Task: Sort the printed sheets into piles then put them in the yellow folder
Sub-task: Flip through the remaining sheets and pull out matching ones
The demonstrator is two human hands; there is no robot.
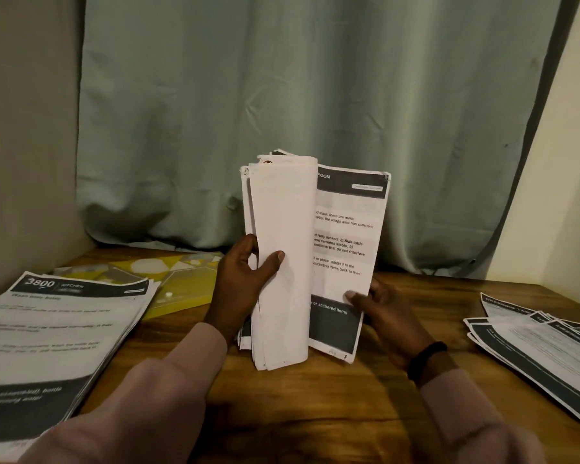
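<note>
Wooden table (pixel 315 396), green curtain (pixel 315 95) behind. Both hands hold a thick stack of printed sheets (pixel 282 262) upright at the table's centre, bottom edge resting on the wood. Left hand (pixel 245 279) grips the folded-back bulk of the stack, thumb across the blank front, fingers curled behind. Right hand (pixel 379 306) pinches the lower right edge of one exposed printed sheet (pixel 345 246), thumb on its face; heading ends in "ROOM".

Kitchen pile (pixel 57 336) lies flat at left, top sheet headed "3800 KITCHEN". Yellow folder (pixel 185 289) lies behind it, partly tucked under the pile's far corner. Fanned pile (pixel 543 349) lies at right, well apart from the hands. Black wristband (pixel 426 358) on right wrist.
</note>
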